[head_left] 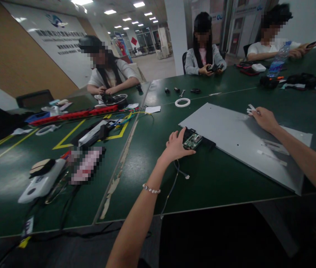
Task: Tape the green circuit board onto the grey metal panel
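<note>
My left hand (pixel 176 146) reaches forward, fingers curled around one small green circuit board (pixel 193 141). My right hand (pixel 264 119), arm outstretched, pinches apparently two white strips (pixel 250 109) above one flat grey metal panel (pixel 230 130).

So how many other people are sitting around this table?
3: the left person by the red power strip, the middle person by the pillar, the right person by the water bottle. Others may be out of view.

L hand (pixel 176 147) hides board's (pixel 193 142) left end, so I can't see grip. Pixelated patch (pixel 85 165) near left: unreadable. Far bits (pixel 176 90) too small to ID.
</note>
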`<state>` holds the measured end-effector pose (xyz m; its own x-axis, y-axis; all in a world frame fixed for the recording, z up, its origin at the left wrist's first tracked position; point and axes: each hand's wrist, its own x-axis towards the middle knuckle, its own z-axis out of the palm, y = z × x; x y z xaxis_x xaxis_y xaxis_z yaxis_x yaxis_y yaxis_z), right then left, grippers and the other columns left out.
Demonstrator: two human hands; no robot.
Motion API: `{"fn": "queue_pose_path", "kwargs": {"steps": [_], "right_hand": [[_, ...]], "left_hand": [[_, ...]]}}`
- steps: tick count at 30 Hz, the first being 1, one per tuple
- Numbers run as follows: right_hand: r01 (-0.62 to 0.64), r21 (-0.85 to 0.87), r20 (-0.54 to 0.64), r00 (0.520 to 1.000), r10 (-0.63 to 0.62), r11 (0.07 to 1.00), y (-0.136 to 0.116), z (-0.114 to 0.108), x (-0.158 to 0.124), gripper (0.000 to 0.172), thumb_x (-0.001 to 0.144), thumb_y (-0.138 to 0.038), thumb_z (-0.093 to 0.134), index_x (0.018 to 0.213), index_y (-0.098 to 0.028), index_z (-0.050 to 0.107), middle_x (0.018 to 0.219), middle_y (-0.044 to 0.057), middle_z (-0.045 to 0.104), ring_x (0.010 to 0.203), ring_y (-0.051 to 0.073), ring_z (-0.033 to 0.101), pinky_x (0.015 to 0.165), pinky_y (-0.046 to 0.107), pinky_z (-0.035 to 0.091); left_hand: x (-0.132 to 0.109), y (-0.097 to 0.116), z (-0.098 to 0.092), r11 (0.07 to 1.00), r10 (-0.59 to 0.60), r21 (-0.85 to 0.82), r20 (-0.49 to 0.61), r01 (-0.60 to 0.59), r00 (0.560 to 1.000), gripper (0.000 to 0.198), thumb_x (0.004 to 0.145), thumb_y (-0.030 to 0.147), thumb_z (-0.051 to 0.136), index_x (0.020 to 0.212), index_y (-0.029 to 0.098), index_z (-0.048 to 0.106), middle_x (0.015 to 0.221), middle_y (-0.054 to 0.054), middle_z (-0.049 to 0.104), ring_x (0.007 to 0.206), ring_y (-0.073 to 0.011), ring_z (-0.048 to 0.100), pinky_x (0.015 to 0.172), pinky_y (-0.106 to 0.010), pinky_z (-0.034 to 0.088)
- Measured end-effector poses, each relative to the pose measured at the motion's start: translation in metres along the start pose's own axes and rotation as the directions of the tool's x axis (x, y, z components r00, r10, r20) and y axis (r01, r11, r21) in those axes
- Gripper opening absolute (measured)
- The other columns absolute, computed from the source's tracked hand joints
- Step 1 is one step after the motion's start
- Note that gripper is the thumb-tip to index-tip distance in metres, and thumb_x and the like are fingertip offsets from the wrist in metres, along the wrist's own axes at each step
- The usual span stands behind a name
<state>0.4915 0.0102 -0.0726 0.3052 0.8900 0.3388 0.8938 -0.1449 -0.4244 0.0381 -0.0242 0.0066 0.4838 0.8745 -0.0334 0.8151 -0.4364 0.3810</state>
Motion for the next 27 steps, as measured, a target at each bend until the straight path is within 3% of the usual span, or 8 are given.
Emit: {"fn": "queue_pose_path", "kwargs": {"steps": [5,9,15,20,27], "right_hand": [[0.021,0.036,0.0,1.0,-0.021,0.999,-0.009,0.004,0.0,0.017,0.092,-0.03,0.041,0.082,-0.02,0.051,0.092,0.011,0.06,0.08,0.018,0.048,0.073,0.029,0.032],[0.05,0.064,0.001,0.999,-0.05,0.997,-0.019,0.008,0.001,0.018,0.091,-0.032,0.042,0.083,-0.02,0.052,0.092,0.01,0.06,0.08,0.018,0.049,0.073,0.029,0.032],[0.103,0.103,0.025,0.994,-0.106,0.989,-0.04,0.016,-0.001,0.023,0.091,-0.037,0.04,0.083,-0.021,0.054,0.089,0.009,0.06,0.081,0.02,0.051,0.073,0.03,0.035],[0.181,0.214,0.06,0.978,-0.198,0.96,-0.074,0.026,-0.008,0.028,0.09,-0.046,0.04,0.083,-0.023,0.055,0.087,0.007,0.06,0.079,0.021,0.053,0.073,0.031,0.037],[0.329,0.347,0.134,0.91,-0.393,0.878,-0.136,0.041,-0.023,0.031,0.092,-0.049,0.037,0.078,-0.024,0.049,0.078,0.004,0.054,0.072,0.019,0.05,0.066,0.031,0.037]], "left_hand": [[0.001,0.0,0.007,0.997,-0.063,0.051,0.012,0.062,0.998,0.112,0.062,0.063,0.069,0.15,0.026,0.012,0.145,-0.022,0.033,0.133,-0.0458,0.029,0.099,-0.066,0.027],[-0.003,0.003,0.0,0.993,-0.092,0.078,-0.019,0.093,0.996,0.111,0.06,0.058,0.071,0.149,0.025,0.015,0.138,-0.021,0.039,0.126,-0.0446,0.037,0.098,-0.063,0.03],[-0.01,0.014,-0.017,0.986,0.124,0.127,-0.137,-0.107,0.983,0.104,0.062,0.047,0.072,0.148,0.028,0.017,0.14,-0.014,0.035,0.131,-0.0369,0.031,0.109,-0.053,0.021],[-0.013,0.019,-0.019,0.958,0.276,0.092,-0.033,-0.272,0.961,0.105,0.06,0.045,0.073,0.148,0.028,0.018,0.143,-0.011,0.033,0.135,-0.035,0.027,0.115,-0.052,0.008],[-0.01,0.015,-0.016,0.945,0.327,-0.016,0.111,-0.327,0.939,0.104,0.059,0.041,0.072,0.149,0.028,0.021,0.146,-0.009,0.035,0.138,-0.0347,0.026,0.116,-0.052,0.013]]}}
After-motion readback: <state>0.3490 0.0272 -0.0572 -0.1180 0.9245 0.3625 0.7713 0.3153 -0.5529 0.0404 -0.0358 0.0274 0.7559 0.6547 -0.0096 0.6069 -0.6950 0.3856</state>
